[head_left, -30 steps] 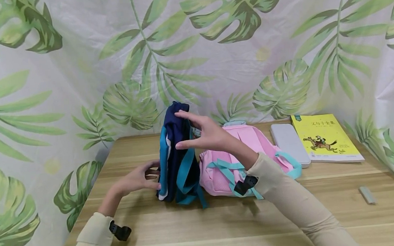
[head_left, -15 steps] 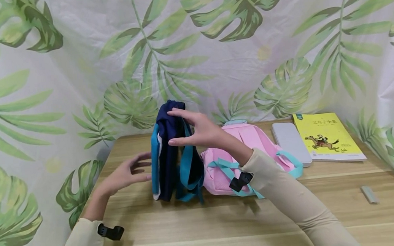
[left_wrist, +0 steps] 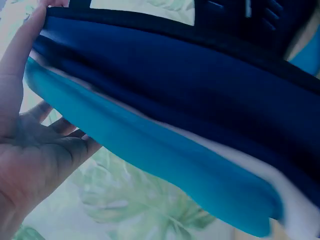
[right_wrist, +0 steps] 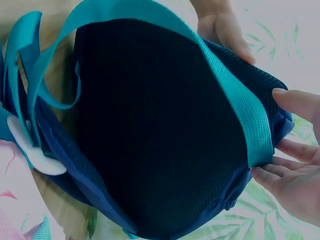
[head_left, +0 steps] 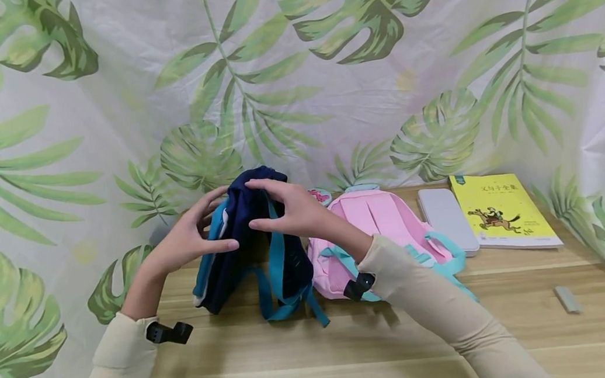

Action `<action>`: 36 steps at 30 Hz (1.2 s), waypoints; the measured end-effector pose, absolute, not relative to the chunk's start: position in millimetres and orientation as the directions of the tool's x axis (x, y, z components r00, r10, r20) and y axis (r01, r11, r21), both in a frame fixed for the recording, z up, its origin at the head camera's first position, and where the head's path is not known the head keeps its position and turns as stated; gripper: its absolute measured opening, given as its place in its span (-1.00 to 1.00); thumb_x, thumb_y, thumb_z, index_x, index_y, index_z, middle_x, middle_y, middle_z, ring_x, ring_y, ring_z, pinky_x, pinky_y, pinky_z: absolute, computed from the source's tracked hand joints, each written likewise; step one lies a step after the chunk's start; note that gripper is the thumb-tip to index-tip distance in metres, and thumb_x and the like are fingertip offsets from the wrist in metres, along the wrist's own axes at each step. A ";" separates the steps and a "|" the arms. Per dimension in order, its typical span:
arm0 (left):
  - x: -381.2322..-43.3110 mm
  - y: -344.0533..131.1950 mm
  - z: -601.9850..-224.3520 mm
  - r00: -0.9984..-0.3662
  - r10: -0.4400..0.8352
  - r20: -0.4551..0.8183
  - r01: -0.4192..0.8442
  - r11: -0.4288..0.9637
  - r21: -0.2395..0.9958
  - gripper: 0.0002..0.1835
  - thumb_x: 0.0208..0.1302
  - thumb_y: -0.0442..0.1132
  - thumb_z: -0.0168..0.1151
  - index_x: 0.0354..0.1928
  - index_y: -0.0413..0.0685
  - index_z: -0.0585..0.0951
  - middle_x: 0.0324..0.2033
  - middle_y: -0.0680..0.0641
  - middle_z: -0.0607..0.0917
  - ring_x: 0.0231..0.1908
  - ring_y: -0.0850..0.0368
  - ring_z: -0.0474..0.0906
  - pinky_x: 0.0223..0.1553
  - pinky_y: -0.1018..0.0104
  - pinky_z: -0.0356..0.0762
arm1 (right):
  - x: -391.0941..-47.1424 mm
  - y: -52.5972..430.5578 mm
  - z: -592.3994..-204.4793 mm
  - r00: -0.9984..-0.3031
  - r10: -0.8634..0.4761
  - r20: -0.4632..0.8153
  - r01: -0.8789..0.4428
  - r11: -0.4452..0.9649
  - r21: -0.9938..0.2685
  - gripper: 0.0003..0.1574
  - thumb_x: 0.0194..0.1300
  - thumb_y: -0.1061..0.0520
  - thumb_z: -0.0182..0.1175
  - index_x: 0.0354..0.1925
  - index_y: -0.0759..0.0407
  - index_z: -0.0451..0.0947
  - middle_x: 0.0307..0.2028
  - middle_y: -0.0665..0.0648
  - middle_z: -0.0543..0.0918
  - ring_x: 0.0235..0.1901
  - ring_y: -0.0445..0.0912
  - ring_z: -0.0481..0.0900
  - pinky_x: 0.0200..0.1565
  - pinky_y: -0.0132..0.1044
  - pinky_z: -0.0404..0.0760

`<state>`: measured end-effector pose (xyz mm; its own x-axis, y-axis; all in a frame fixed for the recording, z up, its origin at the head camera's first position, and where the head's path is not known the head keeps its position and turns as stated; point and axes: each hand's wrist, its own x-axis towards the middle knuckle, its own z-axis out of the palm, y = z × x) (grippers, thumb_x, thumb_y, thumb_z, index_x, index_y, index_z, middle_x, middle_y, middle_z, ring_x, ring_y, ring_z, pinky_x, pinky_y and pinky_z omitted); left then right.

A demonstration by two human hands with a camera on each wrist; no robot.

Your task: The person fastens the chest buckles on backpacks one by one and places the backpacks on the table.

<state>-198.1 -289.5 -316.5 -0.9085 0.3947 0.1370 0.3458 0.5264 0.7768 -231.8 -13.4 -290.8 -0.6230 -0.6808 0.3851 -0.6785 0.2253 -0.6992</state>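
Observation:
A small navy backpack (head_left: 238,208) with a teal front pocket leans to the left on the wooden table. My left hand (head_left: 184,235) grips its upper left side; in the left wrist view the thumb lies on the navy edge and the fingers reach behind the teal pocket (left_wrist: 150,145). At the top right, my right hand (head_left: 304,212) holds the bag between thumb and fingers. The right wrist view shows the dark mesh back panel (right_wrist: 150,125), with my right fingers at the end of a teal strap (right_wrist: 237,100). More teal straps (head_left: 276,261) hang onto the table.
Just right of the navy bag lies a pink backpack (head_left: 367,208) with mint straps, partly behind my right forearm. Beyond it are a pale grey flat case (head_left: 447,220) and a yellow book (head_left: 499,210). A small grey block (head_left: 567,299) lies at the right. Leaf-patterned cloth (head_left: 327,93) hangs behind.
The navy backpack has tipped, its lower end swinging left. My left hand has risen from beside its lower part to its upper left side. The right hand has shifted slightly left and down.

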 end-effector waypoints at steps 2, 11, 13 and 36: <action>-201.0 -283.7 -309.8 -0.906 0.388 0.167 0.367 0.529 0.765 0.09 0.19 -0.26 0.51 0.58 0.52 0.05 0.53 -0.16 0.19 0.52 -0.30 0.12 0.33 -0.43 0.26 | -232.4 -14.1 -290.5 -0.626 -0.679 0.385 -0.677 0.226 -0.701 -0.16 0.32 0.06 0.40 0.47 0.16 0.33 0.46 0.16 0.41 0.47 0.00 0.36 0.43 -0.22 0.37; -205.0 -259.4 -283.2 -0.890 0.407 0.209 0.422 0.558 0.714 -0.01 0.10 -0.19 0.59 0.53 0.35 0.25 0.49 -0.08 0.28 0.31 -0.29 0.48 0.07 -0.02 0.68 | -235.9 -14.8 -290.6 -0.628 -0.682 0.374 -0.676 0.240 -0.697 -0.18 0.36 0.09 0.36 0.48 0.22 0.31 0.46 0.20 0.39 0.47 0.03 0.35 0.44 -0.20 0.37; -205.4 -256.6 -281.9 -0.894 0.395 0.213 0.418 0.558 0.717 -0.05 0.07 -0.20 0.60 0.49 0.21 0.31 0.42 -0.14 0.36 0.25 -0.31 0.53 0.03 0.12 0.70 | -236.3 -15.3 -292.0 -0.631 -0.675 0.383 -0.672 0.227 -0.705 -0.21 0.36 0.11 0.36 0.46 0.22 0.34 0.44 0.20 0.42 0.46 0.02 0.36 0.43 -0.21 0.37; -193.8 -267.4 -285.5 -0.846 0.244 0.474 0.529 0.489 0.694 -0.41 0.10 -0.50 0.48 0.16 -0.22 0.44 0.12 -0.01 0.50 -0.09 0.40 0.70 -0.21 0.49 0.69 | -229.4 -45.3 -288.0 -0.680 -0.566 0.467 -0.681 0.250 -0.689 -0.12 0.28 -0.06 0.44 0.46 0.08 0.37 0.55 0.08 0.26 0.55 -0.07 0.21 0.49 -0.12 0.30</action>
